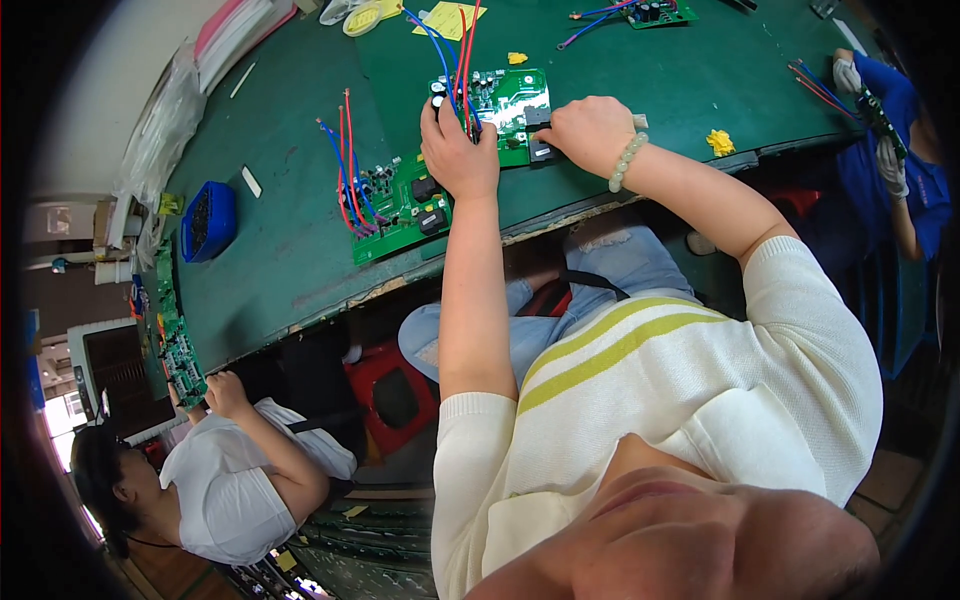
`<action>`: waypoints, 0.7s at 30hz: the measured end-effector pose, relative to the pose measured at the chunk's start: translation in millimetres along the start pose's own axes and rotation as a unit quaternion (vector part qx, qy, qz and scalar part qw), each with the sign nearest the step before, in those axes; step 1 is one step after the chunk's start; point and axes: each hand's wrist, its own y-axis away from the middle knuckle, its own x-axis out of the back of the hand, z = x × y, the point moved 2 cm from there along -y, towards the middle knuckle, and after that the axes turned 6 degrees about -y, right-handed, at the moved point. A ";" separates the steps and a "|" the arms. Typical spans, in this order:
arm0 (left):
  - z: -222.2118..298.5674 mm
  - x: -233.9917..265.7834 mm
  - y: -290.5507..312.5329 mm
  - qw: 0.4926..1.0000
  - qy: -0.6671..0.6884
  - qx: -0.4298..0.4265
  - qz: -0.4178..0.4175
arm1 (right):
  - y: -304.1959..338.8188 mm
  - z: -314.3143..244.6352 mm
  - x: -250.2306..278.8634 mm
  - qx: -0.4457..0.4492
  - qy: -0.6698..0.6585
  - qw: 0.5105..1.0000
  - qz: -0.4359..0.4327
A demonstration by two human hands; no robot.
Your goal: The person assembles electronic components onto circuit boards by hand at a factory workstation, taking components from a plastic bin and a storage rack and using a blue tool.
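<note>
A green circuit board with red and blue wires lies on the green table in front of me. My left hand is closed on its left part, with fingers curled around the wire bases and nearby components. At the board's right edge, my right hand is curled, thumb side against a black block-shaped component. A small pale end shows beside the right wrist; whether the hand holds it, I cannot tell. Just left of my left forearm lies a second green board with black blocks and red and blue wires.
A blue bin stands at the table's left. Yellow crumpled scraps and a white strip lie about. Another board is at the far edge. Co-workers at left and right handle boards. A red stool is below.
</note>
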 end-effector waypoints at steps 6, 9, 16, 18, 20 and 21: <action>3.0 3.0 -1.1 1.000 -0.001 0.002 -0.002 | -9.2 16.9 -2.3 0.032 -0.004 0.999 0.015; 3.6 3.0 -1.5 1.000 0.013 0.000 -0.004 | -17.9 26.4 -3.7 0.039 -0.024 0.999 -0.014; -2.8 -3.4 -0.4 0.999 0.039 0.018 -0.013 | -27.9 47.3 -16.1 0.090 -0.147 0.985 0.008; -1.5 0.1 -1.7 0.999 0.035 0.013 -0.018 | -39.4 56.3 -15.1 0.086 -0.272 0.957 0.062; -1.2 0.1 -3.3 0.999 0.033 0.010 -0.018 | -60.3 68.7 -5.3 -0.018 -0.327 0.942 0.067; -0.9 -0.2 -3.9 0.999 0.032 0.008 -0.018 | -70.9 72.7 -1.5 -0.064 -0.329 0.937 0.096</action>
